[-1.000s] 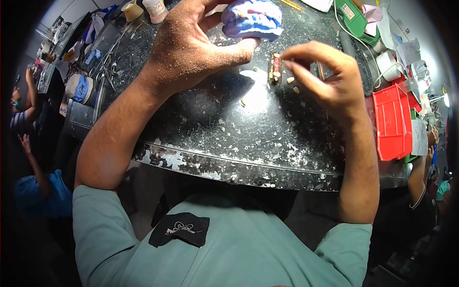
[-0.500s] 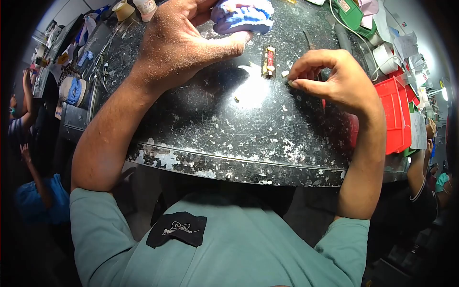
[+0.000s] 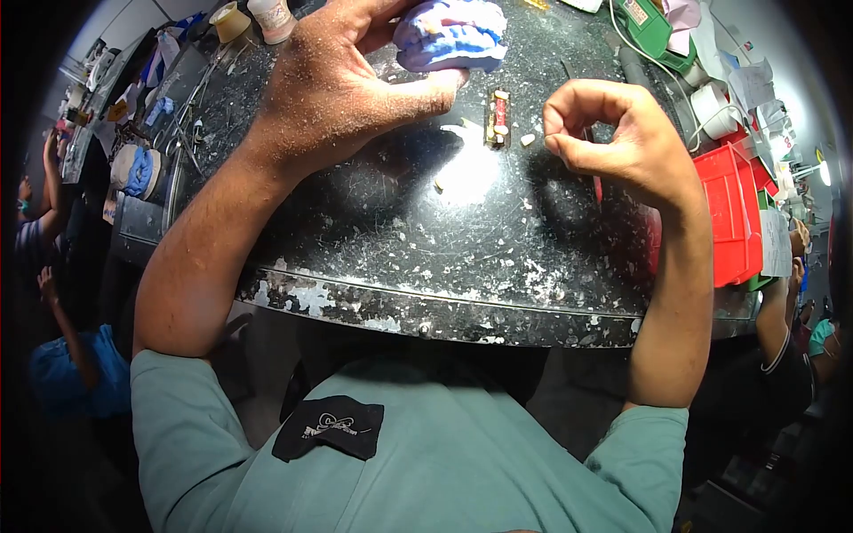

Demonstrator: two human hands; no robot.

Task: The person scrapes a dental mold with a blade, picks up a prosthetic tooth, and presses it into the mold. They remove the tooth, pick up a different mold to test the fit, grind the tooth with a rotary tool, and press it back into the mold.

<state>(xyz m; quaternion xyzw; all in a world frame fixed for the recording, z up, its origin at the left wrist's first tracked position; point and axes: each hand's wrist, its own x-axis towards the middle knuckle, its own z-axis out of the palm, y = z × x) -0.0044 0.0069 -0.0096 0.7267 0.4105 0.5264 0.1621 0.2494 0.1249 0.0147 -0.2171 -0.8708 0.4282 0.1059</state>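
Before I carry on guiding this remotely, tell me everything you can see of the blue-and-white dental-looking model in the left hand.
The blue-and-white dental-looking model is a rounded lump, matte and plaster-like, with tooth-like bumps in rows across its front. It looks like an upper and a lower part set together. The left hand grips it from its left side, thumb along its underside, apparently raised over the speckled black bench. Its top meets the picture's edge, and its back is hidden.
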